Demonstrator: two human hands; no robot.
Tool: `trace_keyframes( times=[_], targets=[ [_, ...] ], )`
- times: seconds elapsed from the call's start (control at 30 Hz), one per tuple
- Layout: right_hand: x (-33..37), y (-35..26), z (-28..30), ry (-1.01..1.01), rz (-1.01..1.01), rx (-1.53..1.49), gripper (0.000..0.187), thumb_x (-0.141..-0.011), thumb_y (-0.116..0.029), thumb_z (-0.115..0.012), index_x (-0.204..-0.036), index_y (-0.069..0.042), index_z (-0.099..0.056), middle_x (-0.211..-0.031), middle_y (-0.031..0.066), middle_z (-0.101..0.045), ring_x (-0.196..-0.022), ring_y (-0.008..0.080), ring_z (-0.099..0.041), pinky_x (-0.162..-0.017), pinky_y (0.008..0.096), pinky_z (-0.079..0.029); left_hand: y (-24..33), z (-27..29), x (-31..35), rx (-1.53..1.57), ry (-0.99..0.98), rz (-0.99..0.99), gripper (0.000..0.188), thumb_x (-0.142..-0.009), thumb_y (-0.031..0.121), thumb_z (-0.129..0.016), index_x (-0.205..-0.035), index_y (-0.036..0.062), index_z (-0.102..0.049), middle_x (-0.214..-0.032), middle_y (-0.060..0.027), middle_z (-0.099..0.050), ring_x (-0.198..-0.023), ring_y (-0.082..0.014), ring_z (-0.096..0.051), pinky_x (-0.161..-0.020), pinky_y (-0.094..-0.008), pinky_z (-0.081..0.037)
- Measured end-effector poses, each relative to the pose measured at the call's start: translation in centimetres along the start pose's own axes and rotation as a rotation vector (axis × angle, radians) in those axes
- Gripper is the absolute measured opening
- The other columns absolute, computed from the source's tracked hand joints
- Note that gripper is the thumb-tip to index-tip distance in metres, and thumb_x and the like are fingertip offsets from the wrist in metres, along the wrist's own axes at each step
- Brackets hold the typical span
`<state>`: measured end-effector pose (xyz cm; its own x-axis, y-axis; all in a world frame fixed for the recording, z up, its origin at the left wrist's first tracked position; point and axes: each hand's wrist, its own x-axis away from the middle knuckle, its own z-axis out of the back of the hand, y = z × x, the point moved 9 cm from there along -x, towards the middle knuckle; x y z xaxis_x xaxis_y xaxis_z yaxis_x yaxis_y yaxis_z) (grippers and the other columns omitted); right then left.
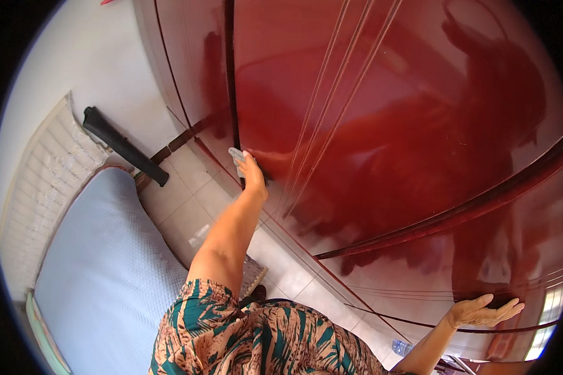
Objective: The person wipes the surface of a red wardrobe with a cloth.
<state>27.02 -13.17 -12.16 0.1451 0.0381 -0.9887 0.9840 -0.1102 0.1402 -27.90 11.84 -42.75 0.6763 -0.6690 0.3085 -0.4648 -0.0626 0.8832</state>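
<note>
In front of me stands a glossy dark red wardrobe (381, 125) with grooved lines and my dim reflection in its doors. My left hand (251, 173) reaches forward to the edge of a door, beside a dark vertical gap. A grey cloth (236, 155) is pressed under its fingers against the wardrobe. To the far right, my right hand (486, 311) is held out with its fingers apart and nothing in it. It is close to the lower red panel; whether it touches the surface I cannot tell.
On the left lies a bed with a light blue quilted cover (106, 250) and a pale, lace-draped headboard (47, 169). A long black roll (125, 145) leans near the white wall (106, 62). Pale floor tiles (194, 169) run between bed and wardrobe. A clear bottle (401, 347) stands low right.
</note>
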Motion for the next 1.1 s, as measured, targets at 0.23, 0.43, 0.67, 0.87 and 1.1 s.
trace_keyframes(
  times=[0.23, 0.43, 0.67, 0.87, 1.1],
  targets=[
    [-0.2, 0.8, 2.7, 0.011, 0.003, 0.04, 0.052, -0.1, -0.028, -0.044, -0.141, 0.004, -0.04, -0.15, 0.0259, -0.035, -0.14, 0.041, -0.033, -0.114, 0.0529, -0.027, -0.7, -2.5, 15.7, -0.347, -0.122, -0.475, 0.082, -0.101, 0.047, -0.037, -0.153, -0.0032, 0.004, -0.161, -0.0216, 0.013, -0.149, -0.037, 0.01, -0.12, -0.0449, 0.003],
    [-1.7, -0.6, 2.7, 0.011, 0.008, 0.043, 0.052, -0.101, -0.029, -0.044, -0.141, 0.003, -0.04, -0.15, 0.0254, -0.035, -0.14, 0.0398, -0.033, -0.114, 0.0518, -0.03, 9.4, -8.0, 24.5, -0.532, -0.285, -1.233, 0.083, -0.097, 0.042, -0.048, -0.155, 0.0013, -0.004, -0.16, -0.0274, 0.007, -0.147, -0.0465, 0.007, -0.114, -0.0592, 0.004],
    [-2.4, -2.0, 3.1, -0.002, 0.003, 0.009, 0.05, -0.1, -0.025, -0.046, -0.141, 0.003, -0.04, -0.151, 0.0249, -0.034, -0.14, 0.0384, -0.033, -0.116, 0.0498, -0.029, 16.4, -6.2, 17.5, -0.338, -0.067, -0.977, 0.075, -0.101, 0.047, -0.037, -0.156, 0.0062, -0.006, -0.163, -0.0162, 0.005, -0.15, -0.0377, 0.006, -0.116, -0.0565, 0.0],
    [-2.6, -2.0, 3.2, -0.01, 0.015, 0.032, 0.052, -0.099, -0.029, -0.047, -0.143, -0.001, -0.04, -0.152, 0.0218, -0.034, -0.142, 0.0369, -0.032, -0.116, 0.0506, -0.028, 11.6, -6.3, 20.6, -0.402, -0.13, -1.022, 0.076, -0.1, 0.043, -0.042, -0.157, 0.0097, -0.005, -0.161, -0.0224, 0.006, -0.149, -0.0415, 0.007, -0.115, -0.0595, 0.0],
    [-2.8, -2.2, 3.1, -0.049, 0.008, 0.029, 0.052, -0.098, -0.024, -0.049, -0.143, 0.0, -0.04, -0.152, 0.0219, -0.034, -0.142, 0.0364, -0.032, -0.116, 0.0502, -0.027, 8.2, -7.1, 26.1, -0.553, -0.305, -1.349, 0.084, -0.094, 0.039, -0.053, -0.156, 0.0058, -0.006, -0.159, -0.0294, 0.006, -0.146, -0.0505, 0.005, -0.113, -0.062, 0.0]
  ],
)
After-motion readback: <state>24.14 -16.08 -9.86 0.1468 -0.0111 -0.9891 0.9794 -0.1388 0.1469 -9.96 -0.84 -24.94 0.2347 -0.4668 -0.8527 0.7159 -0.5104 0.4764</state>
